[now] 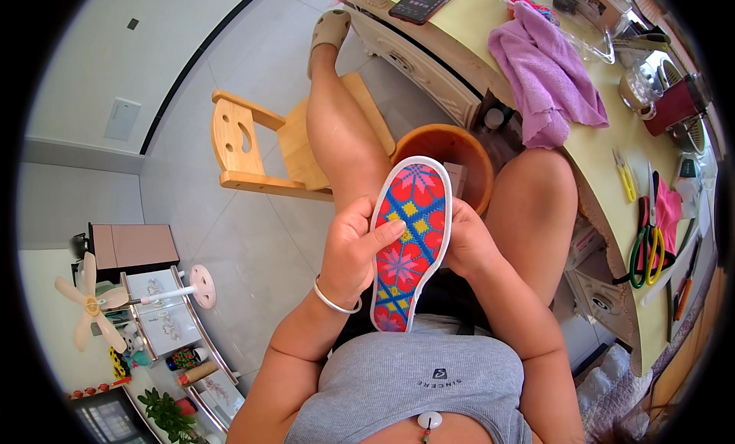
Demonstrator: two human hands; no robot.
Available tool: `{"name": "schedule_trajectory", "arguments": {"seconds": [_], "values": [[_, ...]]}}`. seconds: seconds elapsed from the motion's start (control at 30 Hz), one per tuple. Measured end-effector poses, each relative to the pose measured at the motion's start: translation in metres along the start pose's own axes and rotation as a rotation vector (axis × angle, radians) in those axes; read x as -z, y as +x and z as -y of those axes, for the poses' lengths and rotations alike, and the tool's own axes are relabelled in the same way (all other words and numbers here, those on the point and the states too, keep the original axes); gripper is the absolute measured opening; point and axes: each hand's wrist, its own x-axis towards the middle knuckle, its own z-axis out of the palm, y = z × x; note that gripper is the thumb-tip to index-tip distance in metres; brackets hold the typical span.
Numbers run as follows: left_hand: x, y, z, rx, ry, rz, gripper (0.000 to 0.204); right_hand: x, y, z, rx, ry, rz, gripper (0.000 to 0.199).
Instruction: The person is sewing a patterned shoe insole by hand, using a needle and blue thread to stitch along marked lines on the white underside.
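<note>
Two hands (354,241) (468,241) clamp a patterned insole (403,272) between them, left thumb on its face.

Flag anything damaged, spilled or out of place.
Nothing looks spilled; the patterned insole between left hand and right hand shows no visible damage. Only the purple cloth looks untidy, crumpled on the table.

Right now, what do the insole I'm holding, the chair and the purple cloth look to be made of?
The insole looks like matte stitched fabric: its pattern breaks into stepped blocks within a white edge. The chair seems to be wood, probably varnished, given its honey colour and smooth surface. The purple cloth looks like soft, matte textile, possibly cotton, judging by its limp folds.
</note>
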Motion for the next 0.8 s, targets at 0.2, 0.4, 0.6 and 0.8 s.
{"name": "schedule_trajectory", "arguments": {"seconds": [0.2,0.4,0.6,0.8], "values": [[0.030,0.023,0.025,0.142,-0.469,0.372,0.016,-0.037,-0.014,-0.001,0.384,-0.617,-0.050,0.006],[0.038,0.029,0.071,0.090,-0.798,0.418,0.028,-0.045,-0.010,-0.006,0.870,-1.055,-0.096,0.018],[0.038,0.033,0.080,0.022,-0.853,0.533,0.017,-0.043,-0.009,-0.005,0.939,-1.079,-0.112,0.019],[0.029,0.032,0.068,0.103,-0.952,0.607,0.019,-0.043,-0.012,-0.002,0.912,-1.044,-0.094,0.018]]}}
